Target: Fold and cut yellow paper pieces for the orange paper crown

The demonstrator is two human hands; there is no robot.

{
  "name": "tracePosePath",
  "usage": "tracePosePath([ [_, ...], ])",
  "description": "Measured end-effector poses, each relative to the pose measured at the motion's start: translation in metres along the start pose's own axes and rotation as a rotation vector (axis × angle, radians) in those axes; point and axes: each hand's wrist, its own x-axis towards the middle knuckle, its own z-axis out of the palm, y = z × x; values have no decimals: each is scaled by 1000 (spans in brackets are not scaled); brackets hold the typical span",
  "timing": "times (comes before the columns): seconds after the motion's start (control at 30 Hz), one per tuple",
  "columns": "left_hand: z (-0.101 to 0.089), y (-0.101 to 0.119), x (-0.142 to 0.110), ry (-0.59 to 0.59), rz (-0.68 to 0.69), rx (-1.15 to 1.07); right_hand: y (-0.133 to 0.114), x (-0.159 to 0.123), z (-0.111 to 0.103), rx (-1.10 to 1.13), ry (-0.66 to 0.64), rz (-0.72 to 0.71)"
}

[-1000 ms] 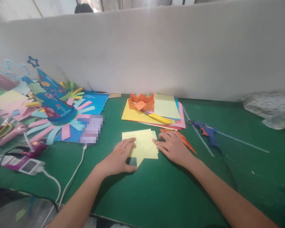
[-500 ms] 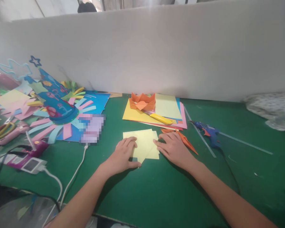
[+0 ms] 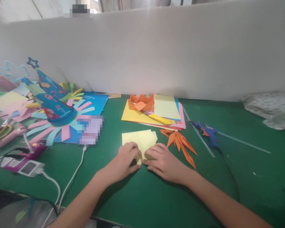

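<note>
Pale yellow paper (image 3: 139, 138), at least two overlapping pieces, lies on the green tabletop in front of me. At its near left, my left hand (image 3: 129, 156) has curled fingers and a thumb gripping the near corner. My right hand (image 3: 162, 161) is closed at the near right part, its bent fingertips pressing the same paper close to the left ones. The fold between the fingers is partly hidden. Just beyond my right hand lie several pointed orange folded paper pieces (image 3: 178, 139).
Behind the paper, an orange folded paper crown (image 3: 141, 103) and a yellow cutter (image 3: 159, 119) rest on coloured sheets (image 3: 167, 107). A blue glue gun (image 3: 210, 133) with its cord lies right. Blue party hats (image 3: 58, 107), a phone (image 3: 91, 129) and a power bank (image 3: 29, 167) are left.
My right hand has moved left and nearer to me, onto the paper's near edge, uncovering the orange pieces. My left hand's fingers have curled in towards the near corner.
</note>
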Motion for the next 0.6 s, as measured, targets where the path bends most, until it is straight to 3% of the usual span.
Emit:
tracePosePath([
  [0.13, 8, 11, -8, -8, 29, -21, 22, -5, -5, -90, 80, 162],
  [0.27, 24, 19, -22, 51, 14, 142, 38, -10, -7, -166, 135, 271],
  [0.43, 42, 19, -36, 134, 19, 281, 32, -4, -5, -122, 115, 195],
  [0.6, 44, 18, -40, 145, 2, 282, 19, 12, 1, 15, -40, 80],
])
